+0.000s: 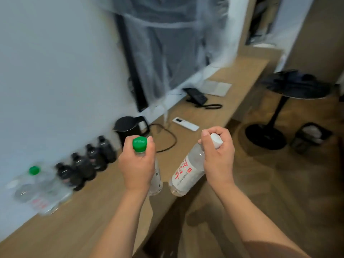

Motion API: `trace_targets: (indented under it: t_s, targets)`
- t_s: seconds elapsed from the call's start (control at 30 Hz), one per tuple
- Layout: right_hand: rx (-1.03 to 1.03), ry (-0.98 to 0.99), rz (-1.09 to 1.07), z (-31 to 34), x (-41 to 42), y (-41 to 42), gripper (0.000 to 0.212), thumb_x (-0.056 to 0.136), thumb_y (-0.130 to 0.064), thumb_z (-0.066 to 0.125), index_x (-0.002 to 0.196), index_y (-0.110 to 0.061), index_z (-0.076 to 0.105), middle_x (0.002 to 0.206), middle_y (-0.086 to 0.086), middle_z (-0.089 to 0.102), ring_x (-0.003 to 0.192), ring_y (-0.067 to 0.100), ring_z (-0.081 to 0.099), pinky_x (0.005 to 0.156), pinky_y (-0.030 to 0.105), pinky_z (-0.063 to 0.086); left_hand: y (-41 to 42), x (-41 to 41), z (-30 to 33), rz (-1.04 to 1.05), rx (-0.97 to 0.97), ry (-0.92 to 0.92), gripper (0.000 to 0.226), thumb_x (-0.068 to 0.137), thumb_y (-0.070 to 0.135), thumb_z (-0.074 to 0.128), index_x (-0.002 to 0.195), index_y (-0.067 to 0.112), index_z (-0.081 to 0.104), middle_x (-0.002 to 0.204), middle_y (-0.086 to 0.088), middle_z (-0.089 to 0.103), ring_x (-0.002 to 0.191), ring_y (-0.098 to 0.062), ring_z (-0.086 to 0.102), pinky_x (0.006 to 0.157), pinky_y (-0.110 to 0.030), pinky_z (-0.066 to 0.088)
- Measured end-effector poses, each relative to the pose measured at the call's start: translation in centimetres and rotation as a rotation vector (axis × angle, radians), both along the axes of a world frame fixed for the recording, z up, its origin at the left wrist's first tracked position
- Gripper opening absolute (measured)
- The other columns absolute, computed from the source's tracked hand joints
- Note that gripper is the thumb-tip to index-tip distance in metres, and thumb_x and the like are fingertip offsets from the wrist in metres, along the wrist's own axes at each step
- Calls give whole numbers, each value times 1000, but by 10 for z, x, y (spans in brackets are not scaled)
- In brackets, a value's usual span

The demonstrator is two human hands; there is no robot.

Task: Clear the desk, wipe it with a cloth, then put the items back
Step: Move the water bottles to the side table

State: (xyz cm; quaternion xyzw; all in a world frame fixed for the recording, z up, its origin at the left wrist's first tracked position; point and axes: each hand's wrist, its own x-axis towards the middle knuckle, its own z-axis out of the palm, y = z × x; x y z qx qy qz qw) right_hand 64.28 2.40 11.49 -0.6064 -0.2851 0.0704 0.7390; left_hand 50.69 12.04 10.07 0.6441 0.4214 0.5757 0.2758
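My left hand (137, 165) grips the neck of a clear water bottle with a green cap (139, 144), held above the wooden desk (78, 220). My right hand (218, 155) grips the neck of a second clear bottle with a white cap and a red-lettered label (183, 175), tilted and hanging past the desk's front edge. Against the wall on the desk stand several small dark bottles (87, 162) and clear water bottles (37, 189), one with a green cap.
A black kettle (130, 127) with its cord sits behind my left hand. Farther along lie a white remote (185, 124), a black phone (198, 96) and a folded cloth (216, 87). A plastic-covered TV hangs above. A black round table (297, 84) and a bin (310, 136) stand on the floor.
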Motion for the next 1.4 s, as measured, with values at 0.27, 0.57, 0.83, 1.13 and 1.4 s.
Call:
trace_targets:
  t_s: [0.27, 0.57, 0.83, 1.13, 1.4]
  targets:
    - [-38, -5, -353, 17, 180, -102, 20, 92, -22, 63, 90, -34, 46, 84, -24, 56, 75, 4, 56, 76, 45, 50, -83, 226, 8, -397, 41, -8, 21, 90, 32, 67, 84, 14, 57, 64, 13, 57, 61, -3, 56, 56, -12, 37]
    - [-155, 117, -612, -2, 340, -162, 22, 92, -25, 61, 83, -37, 45, 78, -25, 55, 73, 4, 56, 70, 34, 49, -127, 416, 2, -752, -32, 37, 15, 94, 24, 67, 85, 13, 59, 70, 5, 61, 64, -6, 59, 58, -12, 43]
    - [-183, 30, -677, 5, 495, -104, 18, 93, -20, 62, 87, -29, 48, 78, -25, 55, 76, -2, 57, 65, 22, 45, -59, 580, -1, -828, -48, 29, 14, 95, 30, 66, 87, 21, 59, 75, 9, 62, 65, -12, 61, 56, -25, 50]
    - [-188, 28, -687, 2, 656, -65, 19, 92, -17, 63, 86, -29, 49, 81, -23, 56, 78, 1, 58, 61, 13, 46, -24, 757, 6, -883, -65, 38, 12, 94, 20, 67, 89, 16, 58, 75, 20, 61, 66, -4, 61, 56, -12, 47]
    - [-185, 60, -630, -12, 818, -66, 18, 91, -14, 63, 87, -26, 50, 79, -22, 58, 75, -1, 58, 58, 13, 46, -20, 911, -3, -857, -36, 57, 16, 94, 18, 68, 84, 25, 57, 79, 13, 63, 69, -6, 63, 58, -12, 49]
